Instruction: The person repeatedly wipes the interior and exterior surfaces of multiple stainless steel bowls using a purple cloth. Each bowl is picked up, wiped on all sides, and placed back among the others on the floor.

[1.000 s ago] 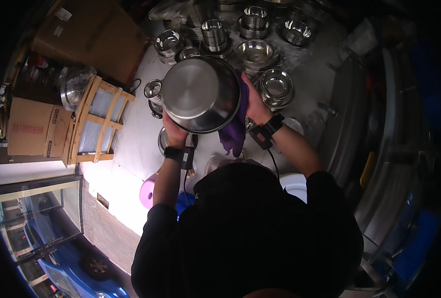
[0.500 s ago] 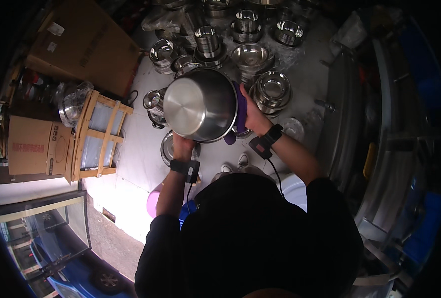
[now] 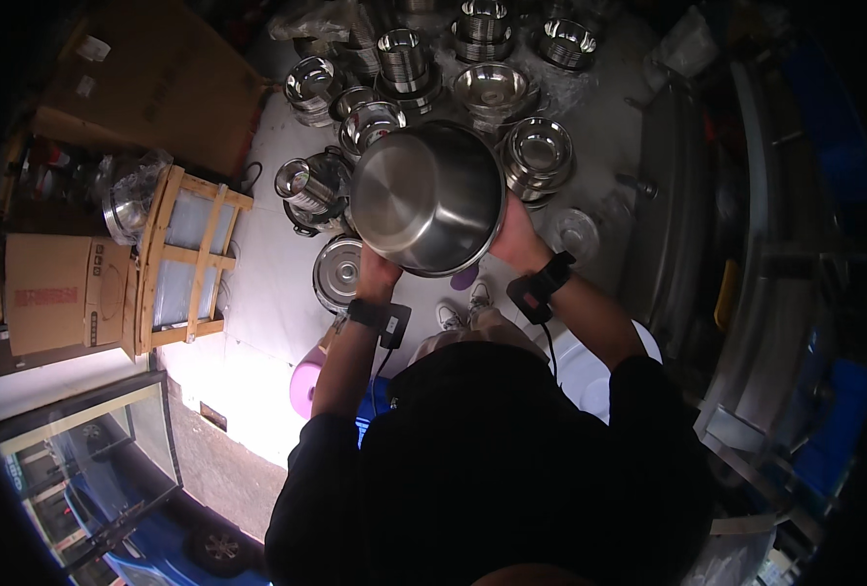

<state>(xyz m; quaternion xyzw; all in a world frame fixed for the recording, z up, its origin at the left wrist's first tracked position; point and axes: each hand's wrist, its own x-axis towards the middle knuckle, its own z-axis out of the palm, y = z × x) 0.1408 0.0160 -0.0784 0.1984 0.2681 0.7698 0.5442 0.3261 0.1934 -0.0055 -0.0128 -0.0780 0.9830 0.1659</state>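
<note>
A deep stainless steel basin (image 3: 429,200) is held up in front of me, tipped so that its round flat base faces left and up. My left hand (image 3: 379,275) supports its lower left side, with the fingers hidden behind the steel. My right hand (image 3: 519,239) grips the rim on the right, and its fingers too are mostly out of sight. A bit of purple cloth (image 3: 465,277) shows below the rim; the rest is hidden by the basin. The basin's inside faces away from view.
Stacks of steel bowls (image 3: 539,148) and pots (image 3: 402,61) stand on the pale floor ahead. A round steel lid (image 3: 338,273) lies left of my feet. Cardboard boxes (image 3: 62,293) and a wooden crate (image 3: 194,259) are on the left, a white tub (image 3: 590,386) to my right.
The basin has shifted to the right and turned a little. The purple cloth, earlier plain to see by my right hand, is now mostly hidden behind the basin.
</note>
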